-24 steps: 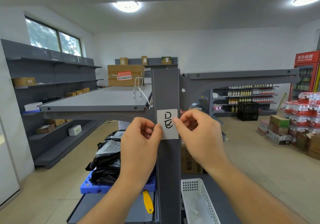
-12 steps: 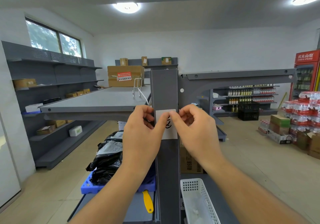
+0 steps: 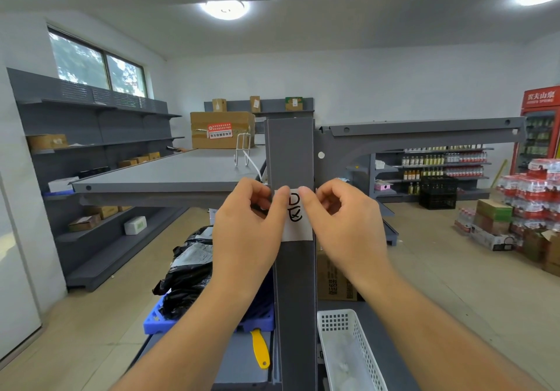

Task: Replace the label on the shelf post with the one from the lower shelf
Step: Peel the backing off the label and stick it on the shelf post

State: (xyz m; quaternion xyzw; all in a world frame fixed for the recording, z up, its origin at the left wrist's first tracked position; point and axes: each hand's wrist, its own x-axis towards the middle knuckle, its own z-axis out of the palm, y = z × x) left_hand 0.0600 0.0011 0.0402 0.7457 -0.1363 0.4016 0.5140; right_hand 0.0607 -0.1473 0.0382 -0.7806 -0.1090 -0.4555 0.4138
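A white label with black handwriting lies flat on the front of the grey shelf post, in the middle of the view. My left hand has its thumb pressed on the label's top left corner. My right hand has its thumb on the top right corner. The other fingers of both hands are curled beside the post. The label's left edge is hidden behind my left thumb.
A grey shelf board juts out left of the post, a bracket arm to the right. Below lie a white perforated basket, a yellow scraper, a blue crate with black bags, and a cardboard box.
Both hands moved up from the label's sides to its top edge. Over the last half second the thumbs spread apart toward the top corners, uncovering the writing.
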